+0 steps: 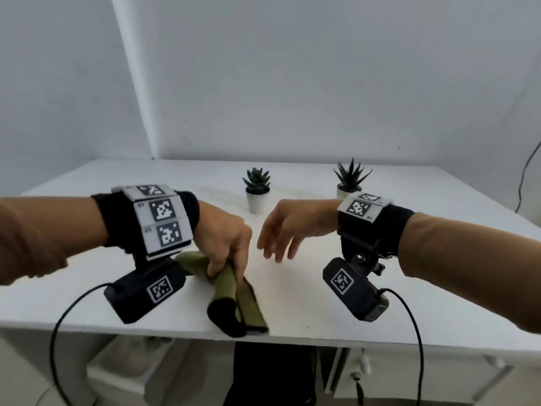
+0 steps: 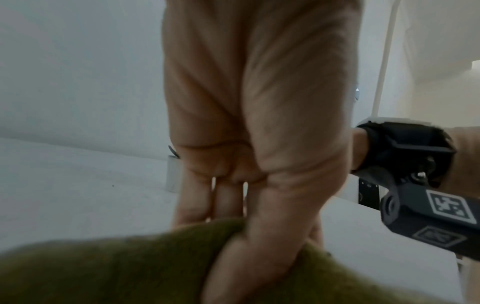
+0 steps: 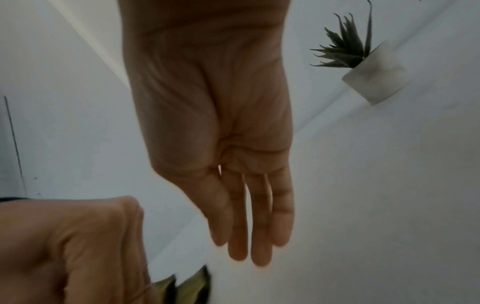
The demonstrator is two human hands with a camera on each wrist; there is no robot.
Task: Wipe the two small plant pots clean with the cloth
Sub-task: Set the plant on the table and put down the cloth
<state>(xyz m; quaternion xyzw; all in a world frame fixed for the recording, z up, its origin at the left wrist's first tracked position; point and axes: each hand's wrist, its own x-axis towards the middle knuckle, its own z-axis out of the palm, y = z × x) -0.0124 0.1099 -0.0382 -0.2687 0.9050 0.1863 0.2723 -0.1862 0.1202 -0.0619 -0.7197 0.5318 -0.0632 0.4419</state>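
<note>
Two small white pots with green succulents stand on the white table (image 1: 380, 303): one pot (image 1: 257, 201) at the middle, the other pot (image 1: 343, 191) to its right, partly behind my right wrist. My left hand (image 1: 227, 247) pinches an olive-green cloth (image 1: 231, 291) with a black edge and holds it bunched just above the table's front. In the left wrist view the thumb (image 2: 259, 242) presses into the cloth (image 2: 130, 267). My right hand (image 1: 281, 230) hovers beside it, fingers (image 3: 249, 226) straight and relaxed, holding nothing. A pot (image 3: 374, 78) shows at the right wrist view's upper right.
The table sits in a corner of white walls. A dark cable (image 1: 524, 177) hangs down the wall at the far right. Black wrist-camera cables (image 1: 58, 332) trail over the table's front edge. Under the table are white drawers (image 1: 409, 373) and a dark shape.
</note>
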